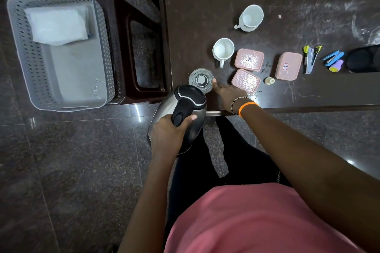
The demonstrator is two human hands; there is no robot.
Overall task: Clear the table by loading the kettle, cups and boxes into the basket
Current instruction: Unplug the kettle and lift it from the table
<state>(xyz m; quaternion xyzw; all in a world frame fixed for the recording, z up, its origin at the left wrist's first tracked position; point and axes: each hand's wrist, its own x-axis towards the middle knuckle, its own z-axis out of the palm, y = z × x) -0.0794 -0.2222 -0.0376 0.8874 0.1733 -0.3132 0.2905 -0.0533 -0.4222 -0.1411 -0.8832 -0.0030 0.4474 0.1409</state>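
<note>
The left hand (167, 131) grips the black handle of the steel kettle (186, 107), fingers curled round it, holding it off the table's (205, 16) near edge. The right hand (228, 93) rests flat, fingers loosely spread, thumb touching the glass (201, 80). Past its fingertips stand two white cups (223, 49) and three pink boxes (249, 59); the grey basket (18, 47) sits well left of the left fingers.

Dark brown table (205, 6), scuffed top. Landmark: clear glass (201, 80) near the front left corner. Behind-right of the glass, a white mug (223, 49); farther behind-right, a second white mug (251, 18). Right of the glass, three pink lidded boxes (246, 80) (249, 59) (289, 65), with a small cream cap (269, 80) between them. Farther right: a stapler (310, 58), a blue stapler (333, 58), a purple stamp (336, 65), then a black tray (363, 59).
</note>
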